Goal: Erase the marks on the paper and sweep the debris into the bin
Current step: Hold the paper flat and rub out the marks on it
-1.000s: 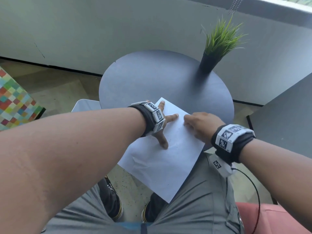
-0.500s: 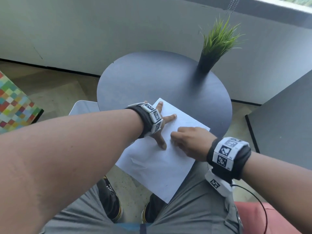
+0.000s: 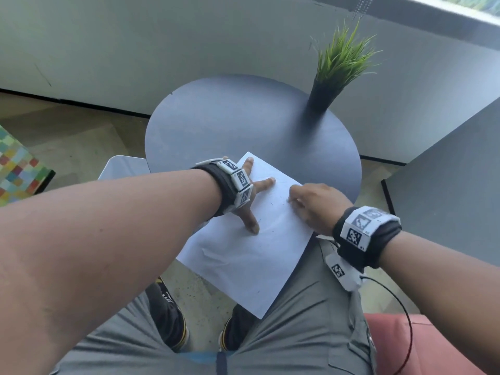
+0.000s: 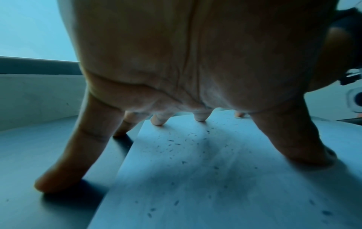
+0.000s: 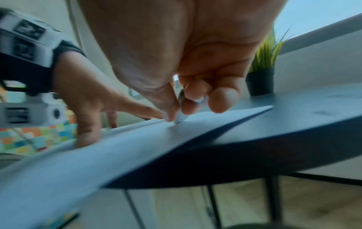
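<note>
Plainly the left hand is acting as a clamp: its fingers are spread wide and straight, tips pressing the far left part of the paper onto the round table, so the sheet should not slide or crumple under rubbing. The near half of the paper overhangs the table edge above the person's lap, which is probably why it needs pinning. The right hand works near the sheet's right edge, thumb and fingertips pinching a small pale eraser whose tip touches the paper. Dark crumbs lie scattered between the hands, not yet swept. A white bin seems to sit below the table's left edge, handy for sweeping; a potted plant stands far right, well apart
</note>
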Tool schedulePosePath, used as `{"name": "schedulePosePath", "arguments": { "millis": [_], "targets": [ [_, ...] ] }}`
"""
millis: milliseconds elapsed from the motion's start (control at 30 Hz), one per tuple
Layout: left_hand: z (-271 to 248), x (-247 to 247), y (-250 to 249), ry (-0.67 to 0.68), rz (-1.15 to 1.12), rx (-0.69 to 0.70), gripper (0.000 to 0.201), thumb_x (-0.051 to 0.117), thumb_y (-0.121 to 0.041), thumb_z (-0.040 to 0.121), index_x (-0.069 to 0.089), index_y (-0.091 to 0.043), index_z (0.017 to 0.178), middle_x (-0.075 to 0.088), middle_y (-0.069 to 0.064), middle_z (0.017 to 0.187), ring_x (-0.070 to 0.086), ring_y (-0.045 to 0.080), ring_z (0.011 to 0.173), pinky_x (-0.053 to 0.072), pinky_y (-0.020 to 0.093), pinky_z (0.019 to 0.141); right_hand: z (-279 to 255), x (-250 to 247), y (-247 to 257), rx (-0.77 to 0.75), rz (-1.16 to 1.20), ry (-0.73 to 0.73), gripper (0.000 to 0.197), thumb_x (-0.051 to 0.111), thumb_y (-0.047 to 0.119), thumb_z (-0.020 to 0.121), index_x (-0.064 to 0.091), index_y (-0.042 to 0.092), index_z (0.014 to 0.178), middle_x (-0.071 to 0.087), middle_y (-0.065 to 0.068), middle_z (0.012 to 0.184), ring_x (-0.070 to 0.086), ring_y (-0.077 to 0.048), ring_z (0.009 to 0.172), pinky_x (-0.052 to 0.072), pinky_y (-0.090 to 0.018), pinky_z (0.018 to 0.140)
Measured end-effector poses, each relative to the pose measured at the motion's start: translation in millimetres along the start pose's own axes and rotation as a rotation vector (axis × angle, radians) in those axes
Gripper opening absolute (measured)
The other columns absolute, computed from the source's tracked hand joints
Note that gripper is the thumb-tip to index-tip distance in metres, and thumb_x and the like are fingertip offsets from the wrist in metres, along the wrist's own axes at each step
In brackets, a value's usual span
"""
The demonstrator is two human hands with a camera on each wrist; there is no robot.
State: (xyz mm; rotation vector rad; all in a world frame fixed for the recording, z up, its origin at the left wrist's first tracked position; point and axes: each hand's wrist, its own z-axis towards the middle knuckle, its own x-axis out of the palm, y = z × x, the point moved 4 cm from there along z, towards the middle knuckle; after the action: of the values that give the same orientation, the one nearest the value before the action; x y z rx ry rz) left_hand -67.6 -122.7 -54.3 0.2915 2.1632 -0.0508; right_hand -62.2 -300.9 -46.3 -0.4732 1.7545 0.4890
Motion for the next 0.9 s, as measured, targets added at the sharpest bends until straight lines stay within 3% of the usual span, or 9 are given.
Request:
{"name": "schedulePosePath", "arguments": {
  "millis": [133,233,300,433,467,600,733,833,900],
  "targets": [
    [-1.3,-0.4,0.4,0.006,0.012,0.002,0.13,0.063,-0.091,0.041,-0.019,-0.062,0.138,-0.029,0.007,0.158,-0.003,0.059,0.139,0.023,0.07,0.105,-19.8,18.6,39.1,-0.203,-0.002,0.166,0.007,0.048,0.029,0.092,0.049,0.029,0.1,0.05,0.008,0.09,0.05,-0.021,0.081,0.049,-0.039,0.071],
    [-0.6,-1.3,-0.8,-0.001,0.013,0.007,0.131,0.063,-0.092,0.041,-0.019,-0.062,0.138,-0.028,0.007,0.158,0.0,0.059,0.139,0.025,0.07,0.103,-4.8,1.8,6.8,0.007,0.029,0.063,0.016,0.044,0.036,0.094,0.054,0.029,0.104,0.061,0.003,0.1,0.058,-0.025,0.094,0.051,-0.039,0.076],
    [-0.4,-0.6,0.5,-0.004,0.009,0.002,0.131,0.062,-0.092,0.039,-0.019,-0.063,0.137,-0.028,0.007,0.158,0.001,0.059,0.139,0.025,0.07,0.103,-0.5,-1.6,-4.0,0.074,0.014,-0.002,0.017,0.041,0.036,0.094,0.053,0.025,0.099,0.062,-0.002,0.097,0.06,-0.03,0.092,0.052,-0.04,0.075],
    [-1.3,-1.0,0.1,-0.007,0.031,0.01,0.129,0.064,-0.09,0.044,-0.018,-0.061,0.14,-0.028,0.008,0.158,0.002,0.059,0.139,0.025,0.068,0.105,-24.1,17.0,51.7,-0.206,0.019,0.162,0.009,0.049,0.027,0.092,0.051,0.025,0.101,0.049,0.007,0.088,0.055,-0.024,0.086,0.049,-0.04,0.072],
    [-1.6,-1.2,-0.2,-0.004,0.033,0.012,0.129,0.064,-0.09,0.045,-0.018,-0.061,0.14,-0.028,0.008,0.158,0.002,0.059,0.139,0.024,0.068,0.105,-26.2,16.7,51.9,-0.207,0.03,0.189,0.01,0.049,0.028,0.093,0.052,0.027,0.103,0.05,0.007,0.089,0.055,-0.024,0.088,0.049,-0.04,0.073],
    [-3.4,-1.8,1.2,0.004,0.028,0.002,0.129,0.063,-0.091,0.043,-0.019,-0.063,0.139,-0.028,0.007,0.158,0.008,0.056,0.14,0.027,0.066,0.104,-1.6,-0.8,1.0,0.055,0.05,0.074,0.017,0.045,0.032,0.095,0.058,0.031,0.106,0.064,0.001,0.107,0.057,-0.027,0.101,0.047,-0.034,0.076],
    [-4.2,-7.3,1.6,0.019,0.095,0.01,0.131,0.065,-0.09,0.045,-0.017,-0.058,0.143,-0.024,0.009,0.159,0.01,0.054,0.141,0.026,0.066,0.105,6.7,-0.1,-8.0,0.099,0.055,0.066,0.018,0.044,0.037,0.095,0.057,0.026,0.1,0.065,-0.004,0.1,0.058,-0.03,0.094,0.05,-0.037,0.076],
    [-2.7,-7.1,-2.9,-0.051,0.091,0.064,0.134,0.06,-0.093,0.046,-0.008,-0.044,0.151,-0.02,0.002,0.161,-0.01,0.04,0.147,0.019,0.066,0.11,8.5,-0.6,-5.5,0.147,0.102,0.075,0.017,0.044,0.039,0.094,0.056,0.028,0.099,0.062,-0.004,0.099,0.058,-0.03,0.092,0.052,-0.039,0.079],
    [-2.9,-1.6,-9.3,-0.107,0.046,0.098,0.132,0.056,-0.092,0.053,-0.001,-0.029,0.155,-0.014,-0.001,0.162,-0.009,0.03,0.149,0.022,0.061,0.112,8.5,-3.8,-4.5,0.154,0.085,0.07,0.015,0.045,0.039,0.094,0.056,0.029,0.099,0.061,-0.004,0.101,0.057,-0.029,0.093,0.052,-0.04,0.08]
  ]
}}
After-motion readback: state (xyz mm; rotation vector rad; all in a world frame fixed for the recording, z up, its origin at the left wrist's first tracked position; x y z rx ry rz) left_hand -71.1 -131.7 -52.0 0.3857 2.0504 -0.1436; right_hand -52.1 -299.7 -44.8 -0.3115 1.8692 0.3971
